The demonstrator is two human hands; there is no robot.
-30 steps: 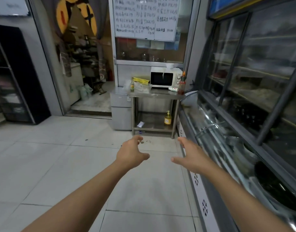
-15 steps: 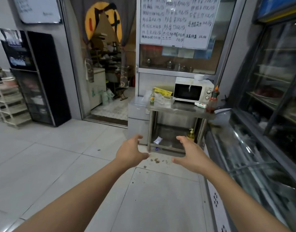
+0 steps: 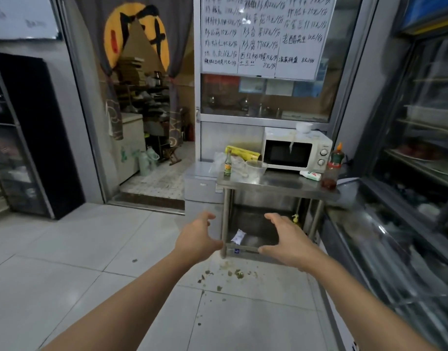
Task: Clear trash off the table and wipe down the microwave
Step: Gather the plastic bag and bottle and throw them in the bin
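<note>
So compared with a second ago the whole scene is much closer: the steel counter fills a lot more of the view and both hands sit lower against its legs, so the person has walked right up toward it

Progress-wise, I'd say basically nothing is done yet. The trash is all sitting there: a crumpled clear plastic bag and a clear plastic bowl toward the counter's 9 o'clock end, with a yellow roll behind them at about 11 and a little green-label bottle next to the bag. The microwave is at 12 o'clock on the counter, door closed, with a drip streak down the front, so not wiped. A white tube and a red sauce bottle sit at 3 o'clock. There's also a scrap of wrapper on the lower shelf and food bits on the floor

Left hand and right hand are both stretched out in front, palms facing each other, each grip spread and curled loosely, holding nothing. Neither is touching the counter, it's well past them
</note>
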